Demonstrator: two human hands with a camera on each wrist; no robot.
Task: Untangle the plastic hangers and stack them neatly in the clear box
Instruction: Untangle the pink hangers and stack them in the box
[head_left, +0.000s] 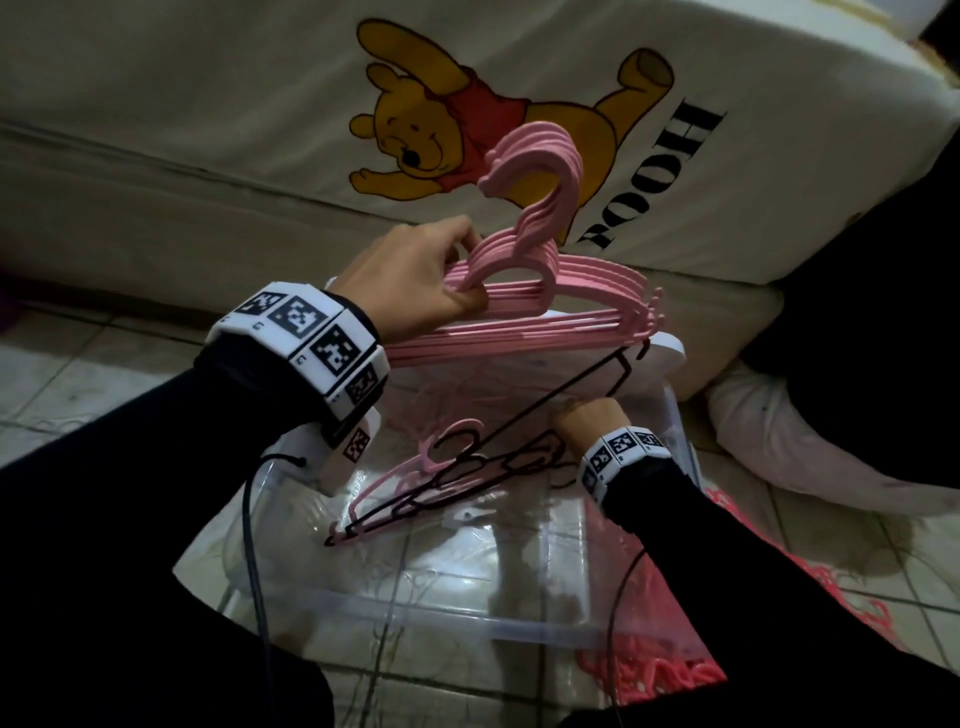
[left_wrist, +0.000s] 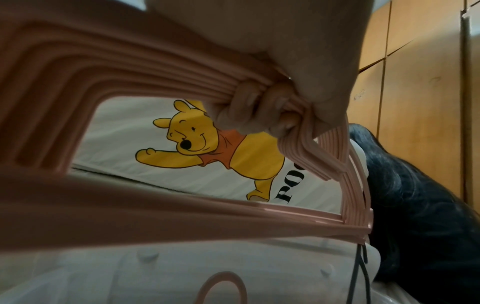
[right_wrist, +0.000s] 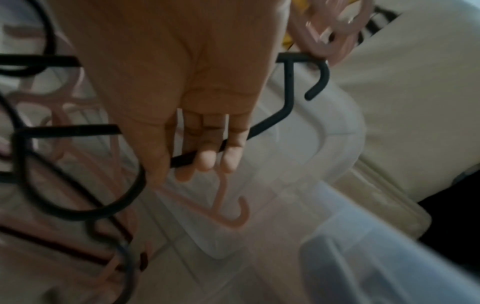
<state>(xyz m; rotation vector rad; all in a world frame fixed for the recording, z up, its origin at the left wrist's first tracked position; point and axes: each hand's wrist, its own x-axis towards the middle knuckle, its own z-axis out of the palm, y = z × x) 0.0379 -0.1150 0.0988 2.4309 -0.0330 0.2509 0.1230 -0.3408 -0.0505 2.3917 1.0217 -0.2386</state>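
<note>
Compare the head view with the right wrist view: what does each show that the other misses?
Head only: the left hand gripping the stacked pink hangers, and the clear box.
Right wrist only: the right hand's fingers curled round a black hanger bar; a loose pink hanger below.
Both: black and pink hangers tangled together.

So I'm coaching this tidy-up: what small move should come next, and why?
Probably draw the right hand and its black hanger down and away. The hanger's far end sits right at the corner of the pink bundle held by the left hand, seemingly caught, while more hangers lie tangled over the clear box below.
</note>
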